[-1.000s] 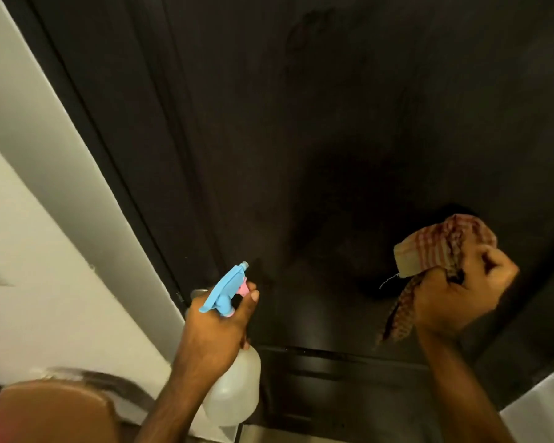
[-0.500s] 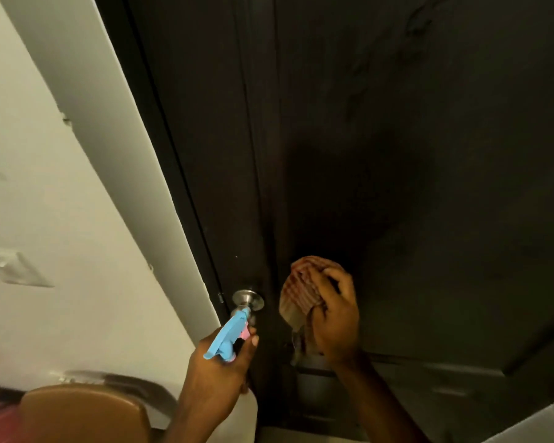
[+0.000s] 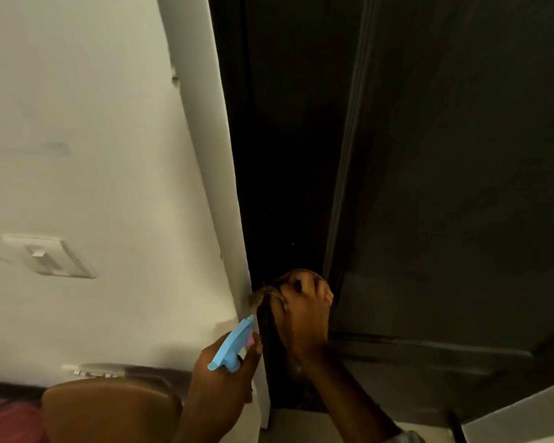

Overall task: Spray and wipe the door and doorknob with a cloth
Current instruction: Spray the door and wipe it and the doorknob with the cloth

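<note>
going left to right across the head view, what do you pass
light switch → white wall → left hand holding the blue spray bottle → right hand at the dark door's edge

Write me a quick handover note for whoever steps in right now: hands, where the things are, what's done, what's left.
Left hand: grips the spray bottle by its blue trigger head, nozzle aimed up toward the door edge.
Right hand: curled over the spot at the door's edge, with a bit of the cloth showing at its left; the doorknob itself is hidden beneath, so contact cannot be confirmed.
Door: dark panel, beside the white frame.
Done: cannot tell how much is wiped.
Left: probably finish the knob, then spray and wipe the remaining door panel.
</note>
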Action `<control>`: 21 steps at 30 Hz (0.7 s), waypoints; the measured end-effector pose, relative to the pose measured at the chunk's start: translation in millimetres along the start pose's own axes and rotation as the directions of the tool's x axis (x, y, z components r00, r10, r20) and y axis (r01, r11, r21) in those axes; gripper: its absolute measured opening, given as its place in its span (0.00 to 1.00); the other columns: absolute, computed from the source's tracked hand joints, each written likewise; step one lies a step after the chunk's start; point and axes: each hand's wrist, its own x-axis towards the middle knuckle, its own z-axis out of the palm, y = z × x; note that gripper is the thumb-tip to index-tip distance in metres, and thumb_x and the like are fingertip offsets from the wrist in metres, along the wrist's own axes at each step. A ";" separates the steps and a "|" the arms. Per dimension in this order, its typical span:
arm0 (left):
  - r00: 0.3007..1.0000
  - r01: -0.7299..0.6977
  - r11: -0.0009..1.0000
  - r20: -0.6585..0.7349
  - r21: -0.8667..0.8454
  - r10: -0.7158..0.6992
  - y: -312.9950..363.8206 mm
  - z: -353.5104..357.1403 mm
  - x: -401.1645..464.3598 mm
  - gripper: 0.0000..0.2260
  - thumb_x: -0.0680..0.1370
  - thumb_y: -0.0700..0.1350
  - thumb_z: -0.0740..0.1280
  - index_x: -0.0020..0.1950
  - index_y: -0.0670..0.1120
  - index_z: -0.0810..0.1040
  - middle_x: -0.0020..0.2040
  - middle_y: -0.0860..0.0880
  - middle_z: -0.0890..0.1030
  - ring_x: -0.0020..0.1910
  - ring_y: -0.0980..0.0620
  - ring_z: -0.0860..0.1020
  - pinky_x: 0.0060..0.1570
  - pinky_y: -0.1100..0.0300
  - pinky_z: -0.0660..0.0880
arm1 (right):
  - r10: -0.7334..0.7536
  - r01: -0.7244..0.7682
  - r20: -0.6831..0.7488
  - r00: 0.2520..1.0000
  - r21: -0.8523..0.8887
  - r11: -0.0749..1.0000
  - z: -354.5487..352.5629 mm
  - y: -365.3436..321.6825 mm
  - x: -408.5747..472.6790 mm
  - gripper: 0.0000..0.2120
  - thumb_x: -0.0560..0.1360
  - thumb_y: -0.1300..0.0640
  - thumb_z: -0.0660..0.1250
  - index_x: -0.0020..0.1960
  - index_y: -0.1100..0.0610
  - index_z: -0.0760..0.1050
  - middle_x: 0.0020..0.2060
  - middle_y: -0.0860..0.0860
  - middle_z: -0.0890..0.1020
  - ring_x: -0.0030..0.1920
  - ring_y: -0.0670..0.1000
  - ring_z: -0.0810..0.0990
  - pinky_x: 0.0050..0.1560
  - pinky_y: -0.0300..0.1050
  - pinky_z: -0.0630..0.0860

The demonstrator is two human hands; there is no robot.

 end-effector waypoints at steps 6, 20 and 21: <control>0.999 0.004 0.999 0.052 -0.054 -0.002 -16.0 -9.7 2.3 0.12 0.79 0.46 0.70 0.57 0.41 0.73 0.38 0.43 0.82 0.29 0.48 0.81 0.27 0.64 0.79 | 0.159 -0.168 0.066 0.985 0.163 0.972 -3.5 -7.7 -7.5 0.10 0.72 0.46 0.74 0.49 0.50 0.86 0.58 0.47 0.74 0.63 0.52 0.67 0.63 0.60 0.79; 0.999 -0.048 0.997 0.016 -0.058 0.049 -13.4 -16.0 8.5 0.12 0.79 0.46 0.71 0.53 0.38 0.76 0.36 0.43 0.82 0.31 0.46 0.82 0.38 0.55 0.84 | 0.510 -0.702 0.775 0.373 0.595 -0.391 -19.2 -1.3 9.8 0.11 0.81 0.54 0.71 0.60 0.60 0.81 0.51 0.62 0.87 0.53 0.63 0.85 0.53 0.65 0.84; 0.999 -0.044 0.998 0.023 -0.050 0.045 -12.2 -15.9 9.1 0.12 0.79 0.45 0.71 0.54 0.36 0.77 0.36 0.43 0.82 0.31 0.46 0.82 0.38 0.55 0.84 | 0.450 -0.687 0.822 0.348 0.550 -0.475 -23.3 1.2 10.4 0.12 0.82 0.54 0.70 0.61 0.61 0.82 0.49 0.62 0.88 0.53 0.64 0.84 0.55 0.66 0.83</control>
